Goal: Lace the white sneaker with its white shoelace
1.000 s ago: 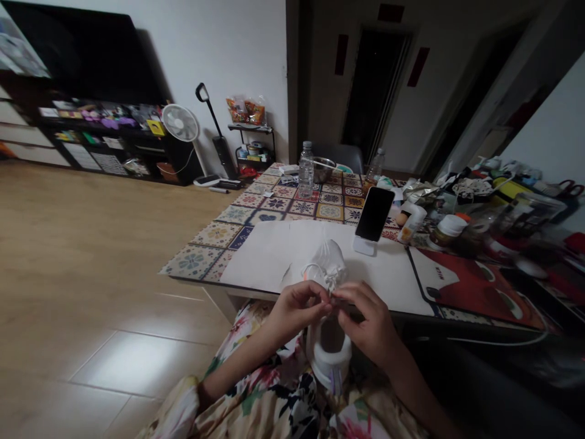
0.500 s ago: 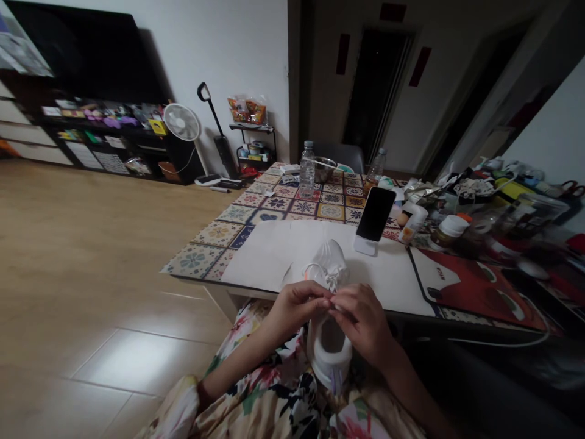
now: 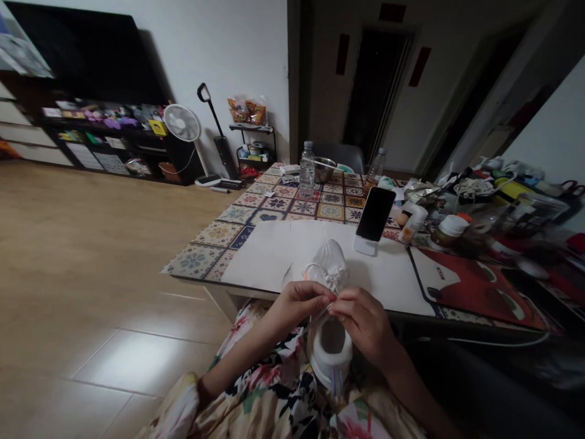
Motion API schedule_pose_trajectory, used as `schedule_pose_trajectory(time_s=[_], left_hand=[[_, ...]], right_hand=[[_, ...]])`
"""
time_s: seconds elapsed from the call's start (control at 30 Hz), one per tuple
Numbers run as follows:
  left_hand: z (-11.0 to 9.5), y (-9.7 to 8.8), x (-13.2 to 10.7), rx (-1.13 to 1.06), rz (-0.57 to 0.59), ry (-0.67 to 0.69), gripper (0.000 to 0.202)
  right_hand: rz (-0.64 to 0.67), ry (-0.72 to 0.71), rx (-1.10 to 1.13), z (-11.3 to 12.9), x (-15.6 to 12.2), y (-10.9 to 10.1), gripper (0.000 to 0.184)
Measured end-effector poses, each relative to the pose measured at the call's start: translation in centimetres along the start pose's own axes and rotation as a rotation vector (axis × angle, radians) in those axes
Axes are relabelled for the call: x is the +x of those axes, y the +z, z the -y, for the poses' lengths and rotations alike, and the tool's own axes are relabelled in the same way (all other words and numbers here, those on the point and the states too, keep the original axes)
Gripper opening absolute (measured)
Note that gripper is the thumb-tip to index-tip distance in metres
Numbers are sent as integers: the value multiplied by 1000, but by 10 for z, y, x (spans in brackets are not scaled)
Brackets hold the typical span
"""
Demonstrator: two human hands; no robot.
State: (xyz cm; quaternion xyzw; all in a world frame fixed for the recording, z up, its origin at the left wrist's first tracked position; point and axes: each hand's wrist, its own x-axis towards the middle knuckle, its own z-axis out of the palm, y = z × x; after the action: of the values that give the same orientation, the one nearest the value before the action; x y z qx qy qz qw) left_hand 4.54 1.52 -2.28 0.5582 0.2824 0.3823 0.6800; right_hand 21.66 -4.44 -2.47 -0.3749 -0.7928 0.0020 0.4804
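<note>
A white sneaker point(image 3: 329, 360) points away from me, its toe over the table's near edge and its heel by my lap. Both hands meet above its tongue. My left hand point(image 3: 305, 300) pinches a white shoelace point(image 3: 325, 309) between thumb and forefinger. Close against it, my right hand point(image 3: 361, 314) is also closed in a pinch at the lace. The fingertips nearly touch, and they hide part of the lacing. Toward the toe, crossed laces and a loop lie on the shoe's upper.
White paper point(image 3: 265, 250) covers the table's near part. A phone point(image 3: 375, 213) leans on a white stand beyond the shoe. To the right lie a red-and-white board point(image 3: 475, 286) and a crowd of jars. Farther back stand a plastic bottle point(image 3: 307, 169) and a metal bowl point(image 3: 324, 171).
My right hand has shifted slightly, its fingers now curled closer together at the lace. My left hand stays nearly in place, and the sneaker has hardly moved.
</note>
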Motion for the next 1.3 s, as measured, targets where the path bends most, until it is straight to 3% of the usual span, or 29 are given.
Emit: schedule_pose_trajectory(time_s=[0.23, 0.4, 0.6, 0.73, 0.87, 1.1, 1.2, 1.3], left_hand=[[-2, 0, 1, -59, -17, -16, 30], [-1, -2, 2, -67, -14, -27, 34], [1, 0, 2, -92, -8, -11, 36], [4, -1, 8, -131, -72, 58, 39], [5, -4, 17, -13, -144, 176, 40], [6, -2, 22, 188, -164, 235, 37], [8, -6, 22, 214, -117, 235, 42], [3, -21, 19, 239, 2, 242, 50]], right_hand=[[106, 38, 109, 0, -1, -4, 27], [71, 13, 118, -1, -3, -2, 35], [-47, -71, 80, 0, -1, -1, 27], [37, -116, 170, 1, 3, -9, 19], [149, -126, 253, 5, 8, -15, 16], [137, -94, 386, 6, 9, -7, 15], [172, -93, 410, 4, 8, -6, 14], [225, -69, 390, 0, 7, -23, 12]])
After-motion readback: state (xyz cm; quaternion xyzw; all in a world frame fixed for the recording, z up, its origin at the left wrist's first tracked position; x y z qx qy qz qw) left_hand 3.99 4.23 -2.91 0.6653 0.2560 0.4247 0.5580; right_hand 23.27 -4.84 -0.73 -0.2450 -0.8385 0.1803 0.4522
